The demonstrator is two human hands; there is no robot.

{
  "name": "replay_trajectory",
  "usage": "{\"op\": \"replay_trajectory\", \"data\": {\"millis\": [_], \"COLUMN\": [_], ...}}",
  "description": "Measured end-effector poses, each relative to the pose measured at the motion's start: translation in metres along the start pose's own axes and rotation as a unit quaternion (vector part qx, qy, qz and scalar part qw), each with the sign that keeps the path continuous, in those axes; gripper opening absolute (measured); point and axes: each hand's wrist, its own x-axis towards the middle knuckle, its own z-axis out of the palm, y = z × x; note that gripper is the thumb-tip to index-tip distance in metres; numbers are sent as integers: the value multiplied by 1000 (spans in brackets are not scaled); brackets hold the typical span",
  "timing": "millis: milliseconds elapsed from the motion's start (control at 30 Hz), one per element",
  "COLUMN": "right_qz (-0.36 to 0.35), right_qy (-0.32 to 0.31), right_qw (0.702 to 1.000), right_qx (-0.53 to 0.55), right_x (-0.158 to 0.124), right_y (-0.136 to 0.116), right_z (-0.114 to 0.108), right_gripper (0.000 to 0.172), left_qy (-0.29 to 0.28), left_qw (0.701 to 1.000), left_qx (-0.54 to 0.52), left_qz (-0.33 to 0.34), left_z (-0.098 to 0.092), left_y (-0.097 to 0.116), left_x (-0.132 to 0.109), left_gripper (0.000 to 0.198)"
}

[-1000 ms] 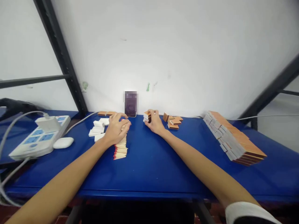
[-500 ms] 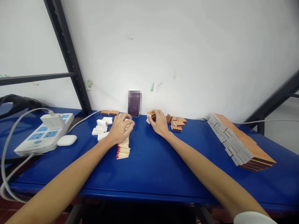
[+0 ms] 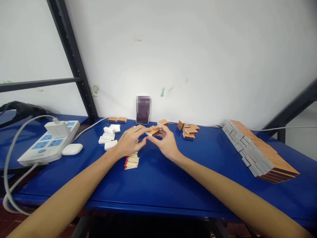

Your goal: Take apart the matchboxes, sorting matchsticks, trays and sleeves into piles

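An orange-topped matchbox [image 3: 154, 132] is held between my two hands above the blue table. My right hand [image 3: 166, 142] grips its right part between thumb and fingers. At the box's left end, the fingertips of my left hand [image 3: 130, 140] touch it, with the thumb just below. Beneath and beside my left hand lies a row of loose red-tipped matches [image 3: 131, 161], partly hidden by that hand. To the left of them sit several white matchbox trays [image 3: 110, 144]. Another matchbox [image 3: 163, 122] rests behind my right hand.
Two matchboxes [image 3: 113, 119] and a propped phone [image 3: 143, 110] are along the wall. Right of my hands is a small heap of matchboxes [image 3: 190, 131], then a long stack of matchboxes [image 3: 269, 155]. A power strip [image 3: 49, 143] and white earbud case [image 3: 72, 149] lie left.
My right hand has taken a matchbox from the spot by the wall and brought it left and nearer. My left hand has met it there, its fingertips now on the box.
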Motion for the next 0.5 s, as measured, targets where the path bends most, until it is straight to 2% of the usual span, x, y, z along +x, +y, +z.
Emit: {"op": "replay_trajectory", "data": {"millis": [100,167,300,400,500], "right_qz": [8,-7,-39,-66,-108], "right_qy": [-13,-26,-1,23,17], "right_qw": [1000,999,999,994,986], "right_qx": [22,24,-37,-88,-126], "right_x": [-6,-10,-15,-15,-12], "right_y": [-3,-6,-13,-16,-18], "right_z": [-5,-7,-7,-4,2], "right_gripper": [41,46,46,41,38], "left_qy": [3,15,45,23,3], "left_qw": [999,999,997,989,968], "left_qx": [32,41,4,-69,-159], "left_qz": [28,18,-64,-131,-191], "left_z": [-1,-4,-13,-17,-21], "left_y": [2,3,8,10,5], "left_x": [1,3,7,7,5], "left_gripper": [22,16,12,15,21]}}
